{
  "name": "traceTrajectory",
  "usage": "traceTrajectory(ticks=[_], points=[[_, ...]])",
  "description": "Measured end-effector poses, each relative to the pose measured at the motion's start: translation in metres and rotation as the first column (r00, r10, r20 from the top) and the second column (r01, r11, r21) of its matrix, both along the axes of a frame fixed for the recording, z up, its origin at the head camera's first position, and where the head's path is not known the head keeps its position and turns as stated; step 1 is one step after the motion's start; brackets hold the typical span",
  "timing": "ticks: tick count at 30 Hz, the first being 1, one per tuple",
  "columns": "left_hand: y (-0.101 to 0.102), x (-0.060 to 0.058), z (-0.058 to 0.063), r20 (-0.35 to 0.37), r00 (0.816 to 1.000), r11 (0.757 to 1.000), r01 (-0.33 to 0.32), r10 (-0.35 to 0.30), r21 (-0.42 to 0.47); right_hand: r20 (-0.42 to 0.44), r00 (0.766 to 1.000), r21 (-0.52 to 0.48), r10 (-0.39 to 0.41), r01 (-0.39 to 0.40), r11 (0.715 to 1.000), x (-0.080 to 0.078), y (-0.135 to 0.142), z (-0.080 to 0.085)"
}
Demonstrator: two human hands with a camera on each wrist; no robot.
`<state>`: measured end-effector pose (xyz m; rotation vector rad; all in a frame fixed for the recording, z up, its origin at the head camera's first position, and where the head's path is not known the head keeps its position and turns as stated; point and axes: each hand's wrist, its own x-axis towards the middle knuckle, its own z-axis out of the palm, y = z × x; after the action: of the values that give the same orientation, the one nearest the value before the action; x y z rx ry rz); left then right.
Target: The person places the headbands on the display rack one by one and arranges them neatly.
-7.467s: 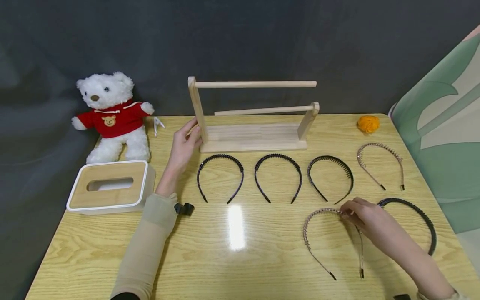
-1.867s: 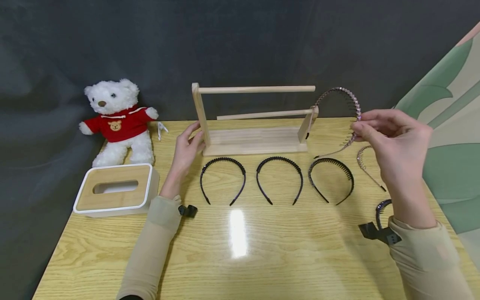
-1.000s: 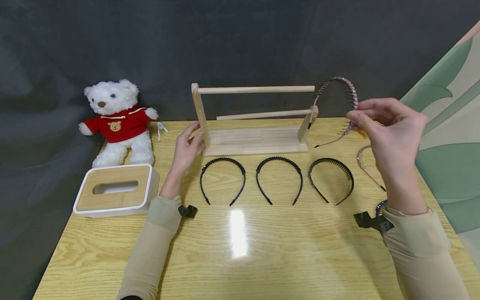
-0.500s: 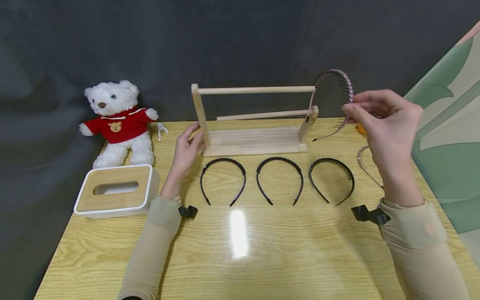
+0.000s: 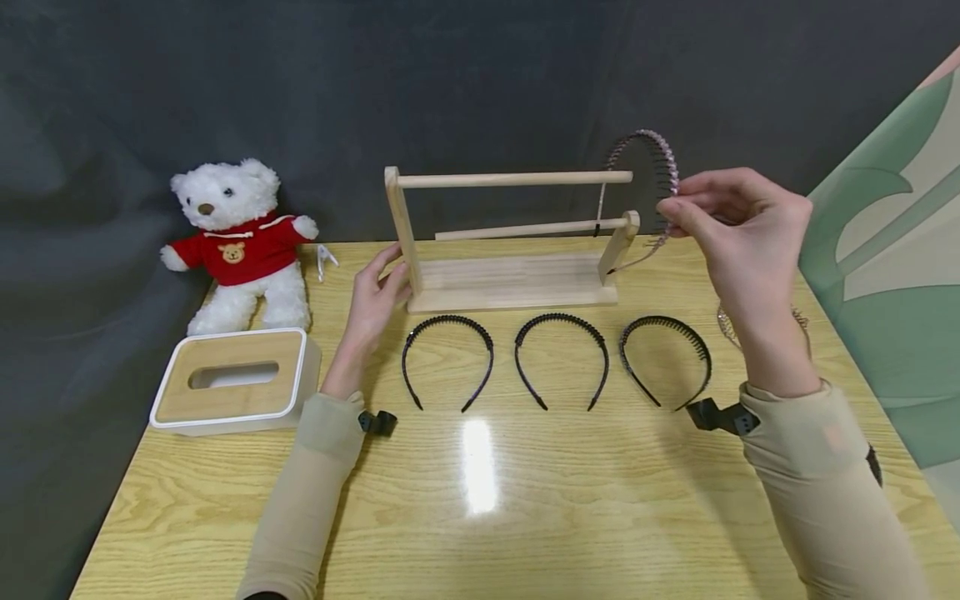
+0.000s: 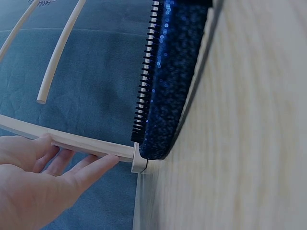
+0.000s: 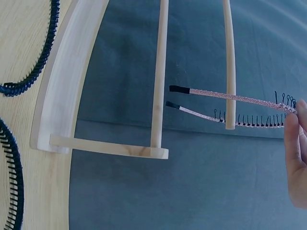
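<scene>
In the head view, my right hand [image 5: 742,221] pinches one side of a pink beaded headband [image 5: 663,143] between thumb and fingertips. Its arch points up, and the free right end of the rack's upper rod [image 5: 517,179] lies between its two legs. The right wrist view shows one leg of the pink headband [image 7: 220,95] in front of the rod and the other behind. My left hand [image 5: 370,300] holds the left upright [image 5: 397,212] of the wooden rack [image 5: 510,283]. Seen from the left wrist, the fingers lie along that upright.
Three dark headbands [image 5: 561,317] lie in a row before the rack. Another pink headband [image 5: 726,325] and a dark one [image 5: 874,465] are partly hidden by the right arm. A tissue box [image 5: 225,379] and white teddy bear [image 5: 240,242] sit at left.
My right hand picked the pink headband up from the table, then raised it and moved it left until the upper rod's end came inside its arch. The left hand stays on the rack.
</scene>
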<state>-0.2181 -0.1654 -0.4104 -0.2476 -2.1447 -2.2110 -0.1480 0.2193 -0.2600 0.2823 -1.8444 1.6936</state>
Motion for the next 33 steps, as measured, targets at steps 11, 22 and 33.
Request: traceTrajectory(ticks=[11, 22, 33], points=[[0.0, 0.0, 0.001, -0.002, 1.0, 1.0, -0.003, 0.003, 0.008, 0.017, 0.998, 0.106, -0.062, 0.06, 0.993, -0.003, -0.008, -0.001], [0.0, -0.001, -0.002, 0.002, 1.0, 1.0, -0.013, 0.013, -0.007, 0.012, 0.998, 0.117, -0.067, 0.065, 0.991, -0.007, -0.014, -0.003], [-0.001, -0.002, -0.004, 0.003, 1.0, 1.0, -0.008, 0.008, -0.02, -0.02, 0.998, 0.113, -0.054, 0.056, 0.992, -0.011, -0.027, -0.005]])
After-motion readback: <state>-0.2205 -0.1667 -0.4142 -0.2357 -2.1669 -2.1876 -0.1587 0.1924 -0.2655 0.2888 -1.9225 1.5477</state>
